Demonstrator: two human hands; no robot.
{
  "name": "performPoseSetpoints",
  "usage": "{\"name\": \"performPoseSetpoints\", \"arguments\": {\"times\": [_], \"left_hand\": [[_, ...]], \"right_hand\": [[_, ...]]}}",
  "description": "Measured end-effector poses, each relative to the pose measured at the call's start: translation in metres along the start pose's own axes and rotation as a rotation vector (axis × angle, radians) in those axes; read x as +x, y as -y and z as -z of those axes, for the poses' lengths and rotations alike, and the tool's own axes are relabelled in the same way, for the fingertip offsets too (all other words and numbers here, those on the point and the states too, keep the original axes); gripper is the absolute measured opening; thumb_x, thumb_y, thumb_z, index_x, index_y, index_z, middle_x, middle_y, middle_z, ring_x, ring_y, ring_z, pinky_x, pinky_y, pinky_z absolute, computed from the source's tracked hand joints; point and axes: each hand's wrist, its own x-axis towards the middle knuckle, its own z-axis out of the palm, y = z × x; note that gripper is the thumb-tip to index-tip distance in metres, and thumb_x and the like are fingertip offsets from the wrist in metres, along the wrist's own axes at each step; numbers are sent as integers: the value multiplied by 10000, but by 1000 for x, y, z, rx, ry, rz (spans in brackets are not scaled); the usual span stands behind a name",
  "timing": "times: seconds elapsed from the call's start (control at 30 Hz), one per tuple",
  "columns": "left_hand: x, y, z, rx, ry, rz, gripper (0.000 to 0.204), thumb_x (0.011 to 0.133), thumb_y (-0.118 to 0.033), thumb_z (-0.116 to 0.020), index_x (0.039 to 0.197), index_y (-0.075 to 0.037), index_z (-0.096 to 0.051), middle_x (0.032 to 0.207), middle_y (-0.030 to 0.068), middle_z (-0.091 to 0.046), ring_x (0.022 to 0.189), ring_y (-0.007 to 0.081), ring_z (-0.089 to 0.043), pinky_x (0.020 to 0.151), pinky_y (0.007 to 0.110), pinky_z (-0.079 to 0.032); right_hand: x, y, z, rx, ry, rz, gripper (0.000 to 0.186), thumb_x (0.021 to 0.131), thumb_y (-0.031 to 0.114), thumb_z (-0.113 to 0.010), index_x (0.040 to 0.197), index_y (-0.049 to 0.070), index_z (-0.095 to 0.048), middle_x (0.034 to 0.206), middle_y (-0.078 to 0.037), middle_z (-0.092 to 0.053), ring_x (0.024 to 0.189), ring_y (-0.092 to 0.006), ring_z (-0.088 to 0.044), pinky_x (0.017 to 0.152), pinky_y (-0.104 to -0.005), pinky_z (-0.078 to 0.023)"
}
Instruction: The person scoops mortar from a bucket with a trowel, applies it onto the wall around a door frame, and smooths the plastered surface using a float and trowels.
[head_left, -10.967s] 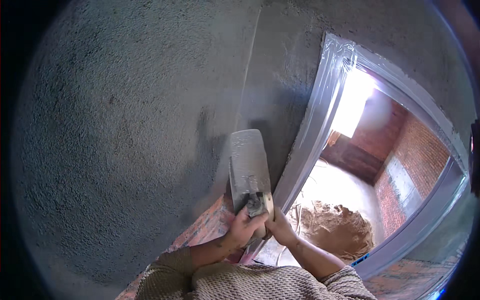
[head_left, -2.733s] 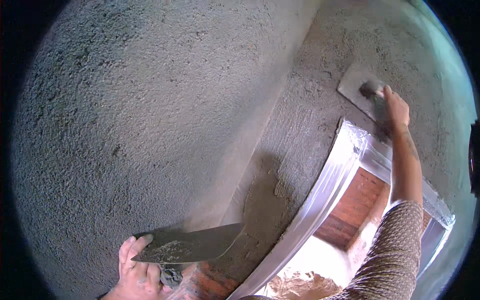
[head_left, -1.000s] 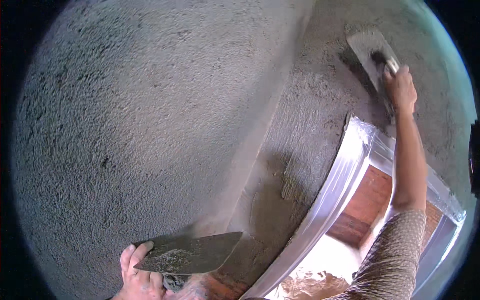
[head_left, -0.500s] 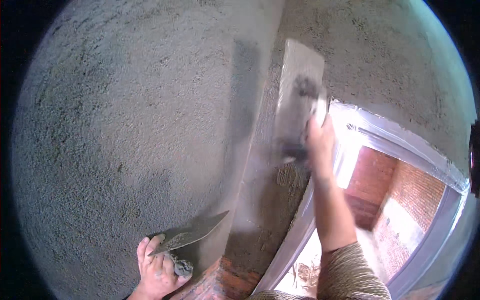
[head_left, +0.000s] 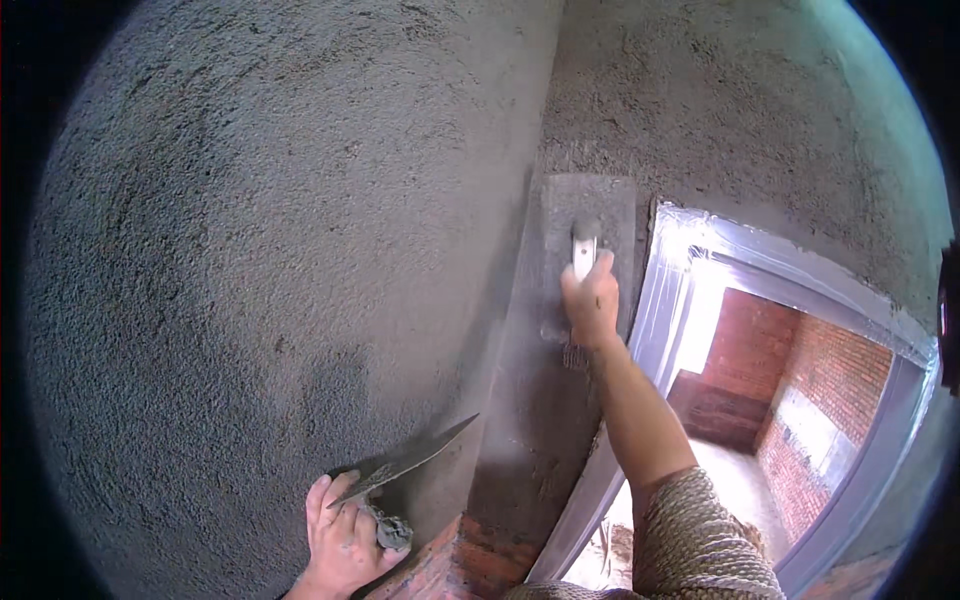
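Observation:
My right hand (head_left: 592,300) is closed round the pale handle of a plastering trowel (head_left: 612,215). Its rectangular blade lies against the narrow strip of plastered wall (head_left: 525,405) between the inner corner and the window frame. Low in the view, my left hand (head_left: 345,545) grips a pointed trowel (head_left: 415,458), whose mortar-smeared handle end sticks out beside the thumb. That blade is seen nearly edge-on, its tip pointing up and right toward the corner. The rough grey plastered wall (head_left: 300,240) fills the left side.
To the right, a window frame (head_left: 672,270) partly wrapped in shiny film surrounds an opening, with a brick wall (head_left: 745,340) beyond. Bare brick (head_left: 490,560) shows below the plaster at the corner. More rough plaster (head_left: 740,120) spans above the frame.
The plastering trowel has turned from tilted and angled to flat against the wall strip, with my right hand shifted left and slightly down. My left hand and pointed trowel have moved slightly right.

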Motion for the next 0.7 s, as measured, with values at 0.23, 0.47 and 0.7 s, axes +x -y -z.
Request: {"name": "performPoseSetpoints", "arguments": {"times": [0.23,0.47,0.7], "left_hand": [[-2,4,4,-42,80,-2,489,641,-325,-693,888,83,-587,918,240,-595,935,390,-520,1008,603,-299],[1,3,3,-36,66,-26,465,640,-322,-694,855,77,-590,894,239,-598,931,387,-524,1010,597,-299],[3,2,11,-83,102,-6,427,645,-316,-685,817,64,-594,868,227,-602,935,386,-537,1014,580,-295]], "right_hand": [[48,18,-7,150,-86,-92,360,824,256,-517,1002,-29,-388,807,-281,-615,728,-458,-595,693,-495,-469],[131,49,-25,4,-59,-32,387,801,263,-521,1026,-29,-402,881,-267,-629,820,-421,-633,746,-468,-498],[143,42,-22,-77,-89,-19,407,799,277,-542,1032,-22,-395,871,-248,-636,799,-403,-644,734,-457,-509]]}}
